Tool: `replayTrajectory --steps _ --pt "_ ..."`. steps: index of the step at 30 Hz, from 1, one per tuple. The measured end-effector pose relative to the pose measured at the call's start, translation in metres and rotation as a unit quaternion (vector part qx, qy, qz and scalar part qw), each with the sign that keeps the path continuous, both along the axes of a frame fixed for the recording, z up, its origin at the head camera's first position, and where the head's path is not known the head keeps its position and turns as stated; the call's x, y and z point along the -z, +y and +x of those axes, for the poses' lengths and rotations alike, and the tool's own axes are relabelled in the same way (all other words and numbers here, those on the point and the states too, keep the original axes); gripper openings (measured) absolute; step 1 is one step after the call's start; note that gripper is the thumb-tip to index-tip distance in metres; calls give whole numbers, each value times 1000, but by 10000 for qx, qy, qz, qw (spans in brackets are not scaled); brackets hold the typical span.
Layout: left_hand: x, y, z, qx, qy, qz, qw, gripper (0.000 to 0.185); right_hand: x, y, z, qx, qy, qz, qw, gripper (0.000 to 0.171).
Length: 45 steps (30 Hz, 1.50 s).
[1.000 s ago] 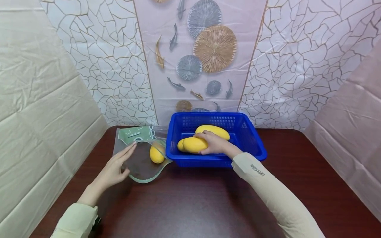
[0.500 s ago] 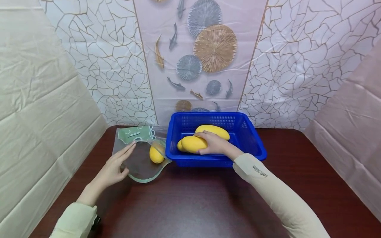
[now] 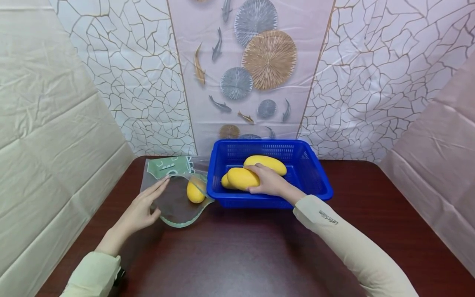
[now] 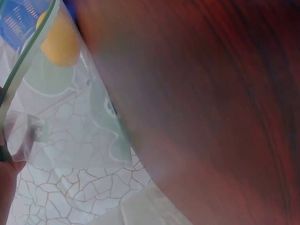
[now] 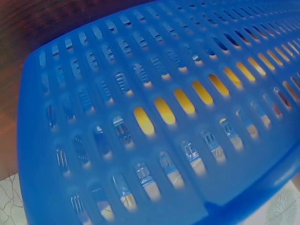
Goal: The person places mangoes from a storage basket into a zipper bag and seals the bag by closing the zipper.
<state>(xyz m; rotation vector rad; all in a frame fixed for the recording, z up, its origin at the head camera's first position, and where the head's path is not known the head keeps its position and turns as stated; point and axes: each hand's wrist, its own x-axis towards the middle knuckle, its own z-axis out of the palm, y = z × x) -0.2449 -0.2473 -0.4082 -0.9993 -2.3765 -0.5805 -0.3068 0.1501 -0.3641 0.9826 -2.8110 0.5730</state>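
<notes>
chg: our R hand [image 3: 269, 181] has lifted its mango [image 3: 243, 178] a bit vs 1 s ago, so it's leaving the blue basket [image 3: 315, 173] | fingers curled round it | L hand [image 3: 142, 210] flat, fingers straight, holding bag [image 3: 174, 206] open | bag: 1 mango [image 3: 195, 192]; basket: 2 more

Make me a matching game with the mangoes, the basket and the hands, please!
Things:
1. Right hand
2. Left hand
3. Small mango
4. Blue basket

Places or states:
A. inside the clear bag
B. grips a mango in the basket
C. stands on the dark table, beside the bag
D. rests on the clear bag

Pairs: 1-B, 2-D, 3-A, 4-C
</notes>
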Motion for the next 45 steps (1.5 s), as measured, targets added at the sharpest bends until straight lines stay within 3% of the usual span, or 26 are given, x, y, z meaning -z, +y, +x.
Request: replayTrajectory --steps 21,33,45 --pt "-10 1 -4 -146 -545 -37 9984 92 0 -4 10 560 22 -540 9970 70" --pt "-6 0 -3 -159 -569 -69 9982 92 5 -10 16 493 353 -801 9949 67" --pt "-9 2 -2 -180 -277 -178 9993 92 1 -19 24 695 337 -1082 9911 63"
